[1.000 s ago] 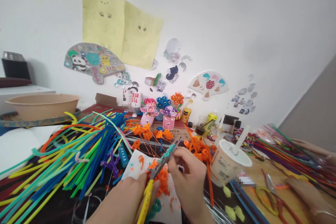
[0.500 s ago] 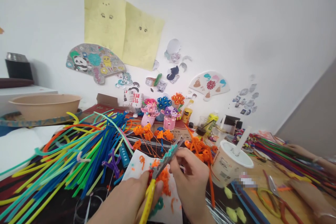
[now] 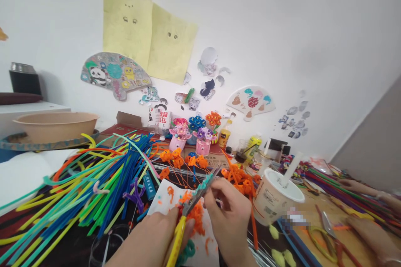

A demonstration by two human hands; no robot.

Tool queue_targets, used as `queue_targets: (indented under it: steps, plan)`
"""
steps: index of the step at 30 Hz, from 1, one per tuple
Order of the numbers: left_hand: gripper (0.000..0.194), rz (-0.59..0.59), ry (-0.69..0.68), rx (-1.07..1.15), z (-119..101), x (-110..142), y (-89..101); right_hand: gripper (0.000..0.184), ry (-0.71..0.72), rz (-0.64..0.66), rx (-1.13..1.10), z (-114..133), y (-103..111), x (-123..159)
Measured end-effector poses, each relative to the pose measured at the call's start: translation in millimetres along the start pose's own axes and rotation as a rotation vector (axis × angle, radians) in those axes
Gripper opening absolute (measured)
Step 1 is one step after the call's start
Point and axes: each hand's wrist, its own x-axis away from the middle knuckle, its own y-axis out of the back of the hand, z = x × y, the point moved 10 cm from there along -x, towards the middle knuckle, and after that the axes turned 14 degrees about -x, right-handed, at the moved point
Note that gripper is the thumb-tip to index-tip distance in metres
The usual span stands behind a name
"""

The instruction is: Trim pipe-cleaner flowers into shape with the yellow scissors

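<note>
My left hand is closed around a pair of scissors with a yellow handle. Their metal blades point up and to the right, alongside a short fuzzy teal pipe cleaner. My right hand pinches near the blade tips, at the teal piece's upper end; its fingertips are partly hidden. Beneath both hands lies a white sheet of paper strewn with orange fuzz clippings. A curled dark teal piece rests on the sheet by my left hand.
A large bundle of coloured pipe cleaners spreads to the left. Orange pipe-cleaner flowers lie behind my hands. A white cup with a straw stands right. Beyond it are other scissors and another person's hand.
The view has shifted slightly. Both hands keep nearly the same hold, and the scissors blades still lie along the teal pipe cleaner. The other person's hands at the right have moved slightly.
</note>
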Motion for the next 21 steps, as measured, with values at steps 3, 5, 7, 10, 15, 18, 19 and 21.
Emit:
queue_targets:
  steps: [3, 5, 7, 10, 15, 18, 19, 21]
  plan:
    - [0.034, 0.007, -0.003, -0.019, -0.8, -4.6, -2.6, 0.02, 0.018, 0.003, 0.019, 2.5, 0.6, -1.1]
    - [0.033, 0.016, -0.008, -0.046, -3.2, -10.0, -7.6, 0.02, 0.014, 0.01, 0.021, 1.8, 0.3, -1.8]
    - [0.033, 0.028, 0.016, -0.115, -3.1, -14.6, -12.7, 0.019, 0.003, 0.02, 0.019, -0.4, -1.0, -2.4]
    - [0.034, 0.056, 0.017, -0.194, -5.3, -17.6, -15.1, 0.019, -0.016, 0.028, 0.019, -4.8, -3.0, -3.2]
    - [0.039, 0.078, 0.011, -0.087, -4.0, -18.4, 0.7, 0.018, -0.168, 0.006, -0.042, -23.1, 0.4, -6.4]
    - [0.044, 0.073, 0.072, -0.089, 9.2, -21.4, 13.8, 0.018, -0.253, -0.036, -0.103, -34.6, 9.9, -11.8]
    - [0.042, 0.066, 0.091, -0.119, 14.5, -22.5, 18.3, 0.017, -0.273, -0.058, -0.131, -38.5, 14.3, -14.1]
    - [0.042, 0.042, 0.106, -0.191, 23.7, -24.7, 27.0, 0.016, -0.303, -0.108, -0.204, -47.3, 24.3, -18.9]
